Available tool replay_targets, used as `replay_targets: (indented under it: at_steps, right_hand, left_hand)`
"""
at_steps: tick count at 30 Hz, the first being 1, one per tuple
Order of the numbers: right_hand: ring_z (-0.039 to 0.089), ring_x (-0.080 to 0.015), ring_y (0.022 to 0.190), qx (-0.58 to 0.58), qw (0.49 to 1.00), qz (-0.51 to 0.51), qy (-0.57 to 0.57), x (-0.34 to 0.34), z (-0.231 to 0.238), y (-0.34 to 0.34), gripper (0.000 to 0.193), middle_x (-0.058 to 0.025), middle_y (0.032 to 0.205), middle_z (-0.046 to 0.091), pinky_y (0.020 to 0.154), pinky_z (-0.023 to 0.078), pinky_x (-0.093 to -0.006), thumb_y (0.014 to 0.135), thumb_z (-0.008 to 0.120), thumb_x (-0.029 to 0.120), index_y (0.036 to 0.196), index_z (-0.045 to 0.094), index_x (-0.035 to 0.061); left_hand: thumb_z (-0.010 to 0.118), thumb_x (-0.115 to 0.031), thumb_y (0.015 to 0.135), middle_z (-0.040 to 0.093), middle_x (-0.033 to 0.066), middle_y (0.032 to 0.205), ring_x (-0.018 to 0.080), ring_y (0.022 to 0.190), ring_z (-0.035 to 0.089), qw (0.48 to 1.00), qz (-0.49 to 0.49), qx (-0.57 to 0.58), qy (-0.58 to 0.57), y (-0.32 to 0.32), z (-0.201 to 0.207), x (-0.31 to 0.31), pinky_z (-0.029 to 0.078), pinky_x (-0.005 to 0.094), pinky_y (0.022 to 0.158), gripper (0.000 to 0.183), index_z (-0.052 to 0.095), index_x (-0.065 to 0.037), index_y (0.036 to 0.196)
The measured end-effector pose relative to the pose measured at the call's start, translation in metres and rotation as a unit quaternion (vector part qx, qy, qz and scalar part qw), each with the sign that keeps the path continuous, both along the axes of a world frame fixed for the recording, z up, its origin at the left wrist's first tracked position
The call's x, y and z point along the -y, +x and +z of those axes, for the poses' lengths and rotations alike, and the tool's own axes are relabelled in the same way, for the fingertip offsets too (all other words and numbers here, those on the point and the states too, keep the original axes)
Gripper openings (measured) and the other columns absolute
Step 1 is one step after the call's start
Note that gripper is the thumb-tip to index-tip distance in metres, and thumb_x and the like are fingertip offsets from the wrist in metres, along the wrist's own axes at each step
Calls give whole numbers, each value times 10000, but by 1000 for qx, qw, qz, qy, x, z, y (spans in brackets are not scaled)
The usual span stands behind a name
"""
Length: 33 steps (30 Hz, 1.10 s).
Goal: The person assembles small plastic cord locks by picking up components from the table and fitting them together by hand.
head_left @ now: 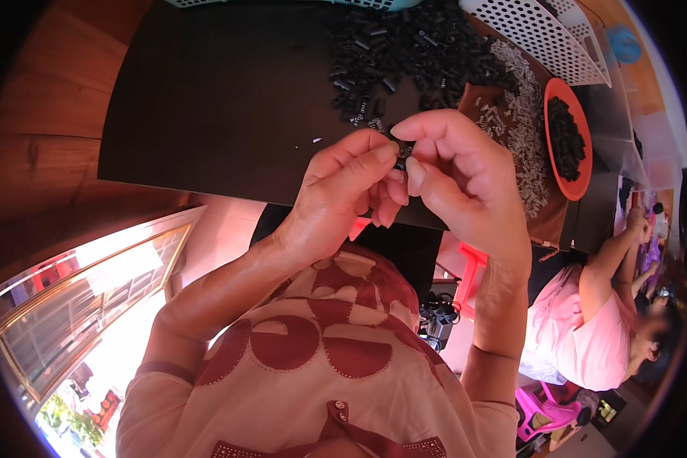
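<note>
My left hand (343, 175) pinches a small black plastic piece (400, 163) between thumb and fingers, just beyond the near edge of the dark table. Close against it is my right hand (473, 172), curled, its thumb tip touching the same piece and its index finger bent over above. A tiny metal coil shows between the fingertips; whether it is held or lies behind them I cannot tell. Past my hands spreads a heap of short black plastic pieces (427, 49). Many small metal springs (520, 107) lie to its right, partly on a brown cloth (546, 229).
An orange-red bowl (578, 179) of black pieces stands at the table's right. Behind are a white perforated basket (538, 34) and a teal basket (298, 3). White scraps (317, 140) lie on the dark table (206, 99). A person in pink (588, 328) sits at right.
</note>
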State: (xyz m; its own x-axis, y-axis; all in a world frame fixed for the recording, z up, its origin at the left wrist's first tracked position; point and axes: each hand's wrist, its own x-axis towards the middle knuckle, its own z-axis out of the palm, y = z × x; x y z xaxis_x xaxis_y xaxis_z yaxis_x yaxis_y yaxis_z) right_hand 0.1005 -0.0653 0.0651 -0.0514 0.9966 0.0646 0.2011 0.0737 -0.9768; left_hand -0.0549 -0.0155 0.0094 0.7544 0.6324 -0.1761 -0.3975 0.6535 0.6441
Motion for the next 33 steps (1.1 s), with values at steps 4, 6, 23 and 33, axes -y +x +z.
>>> replay_targets:
  at_steps: [4, 6, 23, 33]
  right_hand:
    - [640, -102, 635, -8, 1000, -18, -7, -1, -2, -4, 212, -42, 696, 594, 567, 488, -218, 880, 538, -23, 1091, 527, -17]
    - [629, -86, 664, -9, 1000, -26, -15, -2, -1, 1, 207, -39, 714, 595, 596, 486, -213, 890, 562, 4, 1094, 536, -11]
    - [592, -311, 746, 401, 908, -63, 104, -59, -16, 46, 125, -107, 834, 567, 641, 473, -377, 805, 614, 21, 923, 589, 52]
    - [585, -313, 746, 504, 852, -51, 131, -73, -28, 37, 106, -102, 827, 534, 623, 483, -373, 804, 623, 66, 886, 555, 67]
  left_hand:
    - [458, -236, 975, 591, 76, 776, 119, 605, 530, 1000, -13, -2, 8, -3, -1, -2, 436, 250, 548, 221, 535, -31, 938]
    - [454, -227, 979, 581, 83, 755, 128, 573, 517, 1000, -12, 0, -1, -2, 1, -2, 436, 253, 532, 217, 525, -33, 912]
    - [446, -205, 986, 584, 113, 738, 161, 534, 520, 1000, -28, 4, 7, -5, -5, -3, 433, 274, 502, 220, 511, -21, 884]
    - [450, -201, 981, 588, 121, 739, 159, 525, 517, 1000, -25, -3, -7, -4, -3, -3, 438, 278, 502, 217, 509, -16, 886]
